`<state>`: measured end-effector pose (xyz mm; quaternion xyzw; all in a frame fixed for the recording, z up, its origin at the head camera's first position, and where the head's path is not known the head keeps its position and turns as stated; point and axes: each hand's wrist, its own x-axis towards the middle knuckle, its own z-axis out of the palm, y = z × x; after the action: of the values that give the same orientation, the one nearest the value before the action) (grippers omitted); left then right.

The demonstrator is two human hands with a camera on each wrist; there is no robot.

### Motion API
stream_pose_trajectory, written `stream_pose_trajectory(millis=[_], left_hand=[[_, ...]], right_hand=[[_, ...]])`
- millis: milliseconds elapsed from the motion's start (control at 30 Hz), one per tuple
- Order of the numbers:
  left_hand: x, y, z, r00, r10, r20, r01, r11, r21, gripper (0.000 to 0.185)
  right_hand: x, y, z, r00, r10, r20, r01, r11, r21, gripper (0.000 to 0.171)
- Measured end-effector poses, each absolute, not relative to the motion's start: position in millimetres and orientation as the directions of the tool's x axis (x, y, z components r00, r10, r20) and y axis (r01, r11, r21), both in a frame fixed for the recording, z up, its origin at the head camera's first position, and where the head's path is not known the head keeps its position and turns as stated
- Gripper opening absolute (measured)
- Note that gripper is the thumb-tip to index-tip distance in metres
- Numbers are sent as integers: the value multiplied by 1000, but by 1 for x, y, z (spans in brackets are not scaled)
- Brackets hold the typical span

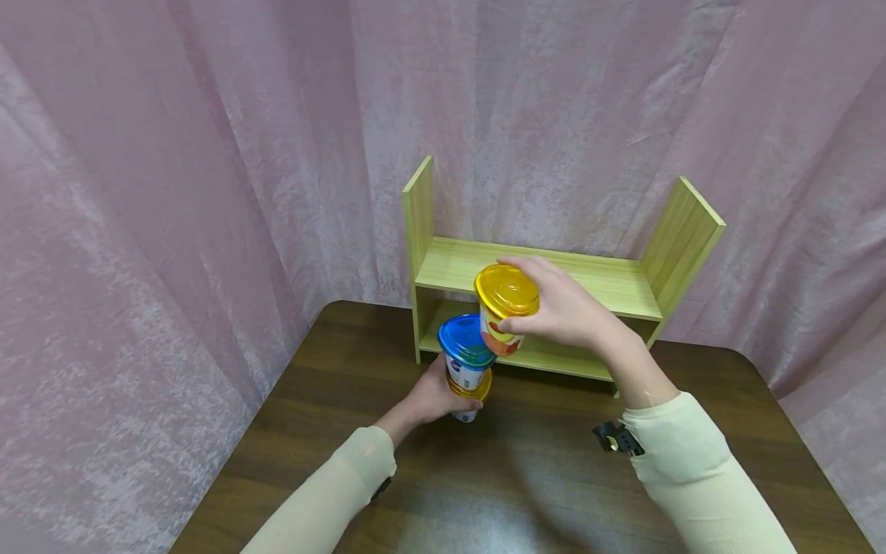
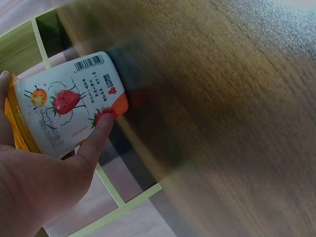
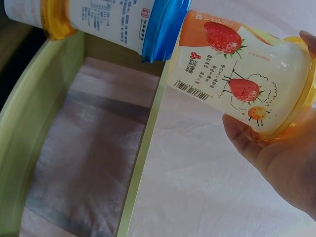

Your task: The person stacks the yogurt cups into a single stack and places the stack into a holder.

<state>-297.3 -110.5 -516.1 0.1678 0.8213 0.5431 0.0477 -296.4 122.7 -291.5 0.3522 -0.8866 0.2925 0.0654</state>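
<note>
Nearest, the left hand [image 1: 432, 396] is gripping the upright blue-lidded stack [image 1: 467, 362] in front of the wooden shelf [image 1: 533, 277]. Just beyond, the right hand [image 1: 564, 308] is clasping the upright yellow-lidded cup [image 1: 505, 308], hovering beside the stack, closer to the shelf.

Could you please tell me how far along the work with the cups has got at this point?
Done: the blue-lidded cup sits on the lower yellow-lidded cup on the table, which the left hand grips. In hand: the right hand holds the raised yellow-lidded cup in the air beside the stack. Left: that cup rests on nothing yet, and the visible boards of the shelf hold no cups.
</note>
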Motion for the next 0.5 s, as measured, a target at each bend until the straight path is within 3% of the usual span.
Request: stream_pose_trajectory(millis=[500], left_hand=[[-298, -110, -514, -933, 342, 115, 250, 385, 888, 92]], right_hand=[[-303, 107, -289, -747, -596, 293, -653, 580, -487, 87]])
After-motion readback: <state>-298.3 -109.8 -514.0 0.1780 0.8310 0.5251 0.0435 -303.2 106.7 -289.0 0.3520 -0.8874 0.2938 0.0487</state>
